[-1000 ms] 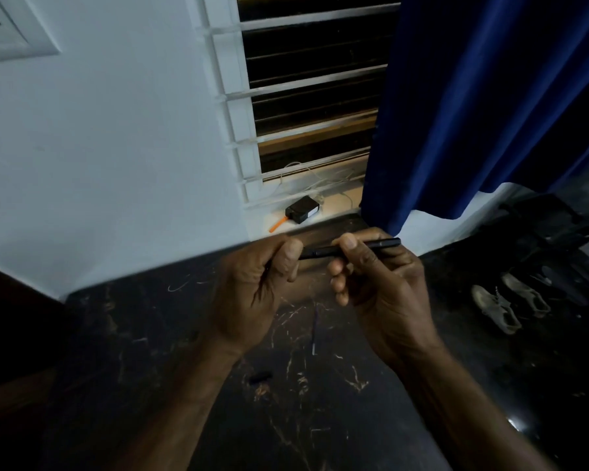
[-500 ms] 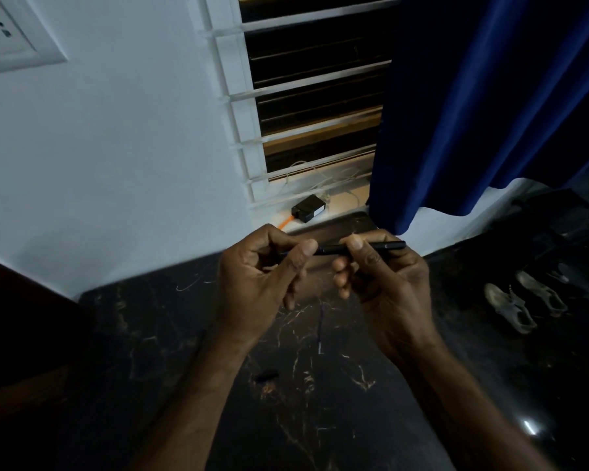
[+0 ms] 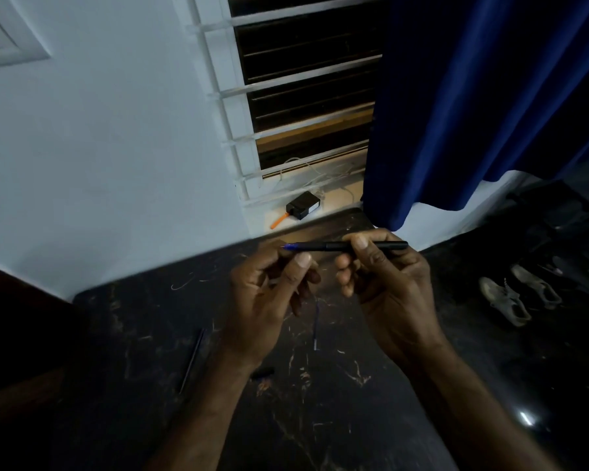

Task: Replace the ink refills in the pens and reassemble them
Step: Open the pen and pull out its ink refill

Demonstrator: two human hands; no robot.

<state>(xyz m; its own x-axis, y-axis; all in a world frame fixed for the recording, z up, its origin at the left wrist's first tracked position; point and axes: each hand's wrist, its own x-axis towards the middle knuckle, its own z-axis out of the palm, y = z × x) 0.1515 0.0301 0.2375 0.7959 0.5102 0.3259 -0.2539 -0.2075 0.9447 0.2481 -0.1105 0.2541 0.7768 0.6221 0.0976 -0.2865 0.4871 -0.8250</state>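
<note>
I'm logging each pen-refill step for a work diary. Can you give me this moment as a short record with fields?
right hand: pinches the black pen near its middle, held level
left hand: beside the pen's blue tip end, fingers curled; contact unclear
pen tip: blue, pointing toward the left hand
on dark table: thin refill, another thin rod, small black piece
behind: window sill with black adapter, blue curtain
</note>
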